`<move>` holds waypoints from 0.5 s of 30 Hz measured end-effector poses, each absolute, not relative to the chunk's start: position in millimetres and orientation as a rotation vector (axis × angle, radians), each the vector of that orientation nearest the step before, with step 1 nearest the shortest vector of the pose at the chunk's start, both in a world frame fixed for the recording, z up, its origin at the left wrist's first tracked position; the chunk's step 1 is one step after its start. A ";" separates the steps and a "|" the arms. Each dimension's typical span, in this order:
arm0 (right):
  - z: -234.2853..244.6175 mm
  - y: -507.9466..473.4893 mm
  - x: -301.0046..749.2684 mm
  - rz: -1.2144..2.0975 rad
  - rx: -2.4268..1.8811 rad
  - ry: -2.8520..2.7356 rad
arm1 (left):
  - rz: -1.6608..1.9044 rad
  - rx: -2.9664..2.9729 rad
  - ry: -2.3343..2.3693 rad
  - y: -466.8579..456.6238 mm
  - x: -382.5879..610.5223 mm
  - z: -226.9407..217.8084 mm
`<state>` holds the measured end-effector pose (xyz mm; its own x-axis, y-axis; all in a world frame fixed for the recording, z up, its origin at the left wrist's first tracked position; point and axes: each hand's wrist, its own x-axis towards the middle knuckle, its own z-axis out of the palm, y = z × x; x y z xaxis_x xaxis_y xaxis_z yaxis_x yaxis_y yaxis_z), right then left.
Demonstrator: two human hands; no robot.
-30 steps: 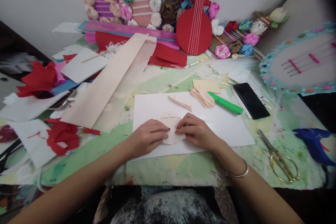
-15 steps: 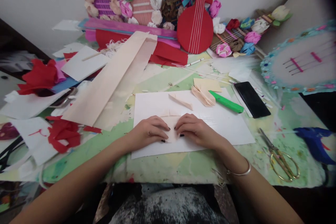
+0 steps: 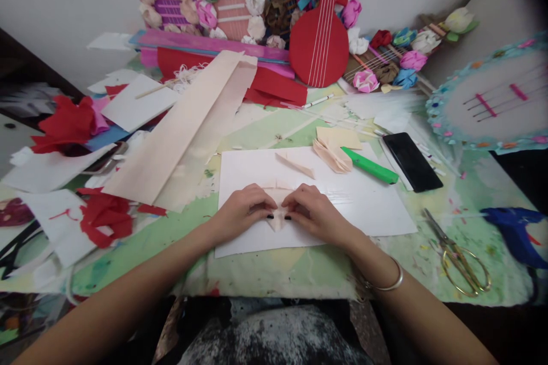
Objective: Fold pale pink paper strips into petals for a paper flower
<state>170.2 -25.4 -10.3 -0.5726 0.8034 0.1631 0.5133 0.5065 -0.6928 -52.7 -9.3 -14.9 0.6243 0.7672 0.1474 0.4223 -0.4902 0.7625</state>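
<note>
Creases could go crooked if either hand slips, since the small cream paper piece (image 3: 277,218) is nearly covered. It lies on the white sheet (image 3: 368,205), pinned under the curled fingertips of the left hand (image 3: 240,211) and right hand (image 3: 314,212), which press it flat, fingertips almost meeting.

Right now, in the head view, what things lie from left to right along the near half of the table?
Red paper scraps → left hand → small cream paper piece pressed between both hands → right hand → gold scissors → blue glue gun.
</note>
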 end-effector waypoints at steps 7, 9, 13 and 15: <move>-9.9 -26.6 168.0 0.813 -1.081 -2.202 | 0.665 2.188 0.972 -11.5 -53.1 -14.0; -9.8 -26.5 167.9 0.820 -1.095 -2.186 | 0.675 2.191 0.982 -12.0 -53.0 -14.2; -11.0 -24.8 167.7 0.822 -1.108 -2.218 | 0.673 2.190 0.976 -12.6 -52.6 -15.2; -11.9 -23.9 167.2 0.808 -1.098 -2.238 | 0.674 2.198 0.967 -12.9 -52.3 -16.1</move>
